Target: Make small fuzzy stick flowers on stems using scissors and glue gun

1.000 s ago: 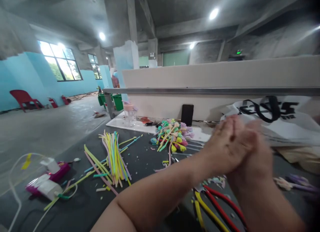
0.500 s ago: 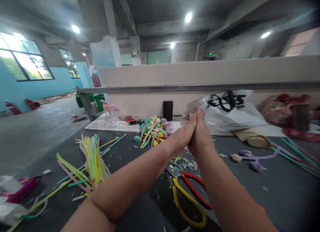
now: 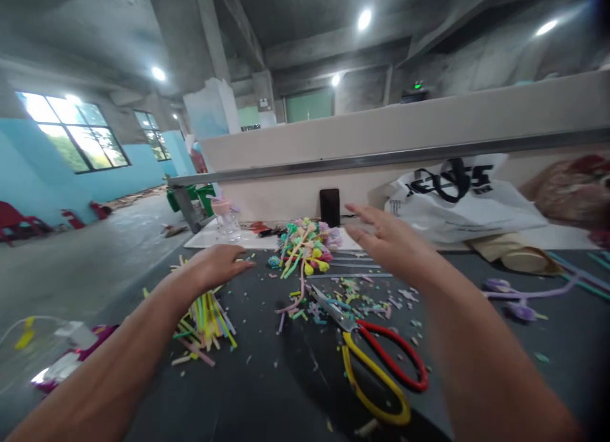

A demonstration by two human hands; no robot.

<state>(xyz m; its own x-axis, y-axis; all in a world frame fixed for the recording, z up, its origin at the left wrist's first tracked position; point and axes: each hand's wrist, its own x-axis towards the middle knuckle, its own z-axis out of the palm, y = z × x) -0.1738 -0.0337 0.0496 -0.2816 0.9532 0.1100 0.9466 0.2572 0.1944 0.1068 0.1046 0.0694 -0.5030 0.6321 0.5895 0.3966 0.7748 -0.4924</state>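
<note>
My left hand (image 3: pixel 218 265) is open and holds nothing, above a bundle of pastel pipe cleaners (image 3: pixel 210 321) on the left of the dark table. Fingers apart, my right hand (image 3: pixel 388 239) hovers empty to the right of the middle. Between the hands lies a heap of fuzzy pipe-cleaner flowers (image 3: pixel 305 245). In front of it rest scissors (image 3: pixel 350 324) with one red and one yellow handle, blades pointing away to the left. Small coloured clippings (image 3: pixel 357 293) are strewn around the blades. A purple pipe-cleaner stem (image 3: pixel 528 296) with fuzzy ends lies at the right.
A dark phone (image 3: pixel 330 207) leans on the back panel. To its left stands a clear bottle with a pink lid (image 3: pixel 226 220). A white bag (image 3: pixel 467 200) with black handles sits at the back right, near a tan paper cup-like roll (image 3: pixel 524 261).
My hands were pressed palm to palm; now they are apart, the left moved left and the right slightly right. The view has shifted a little.
</note>
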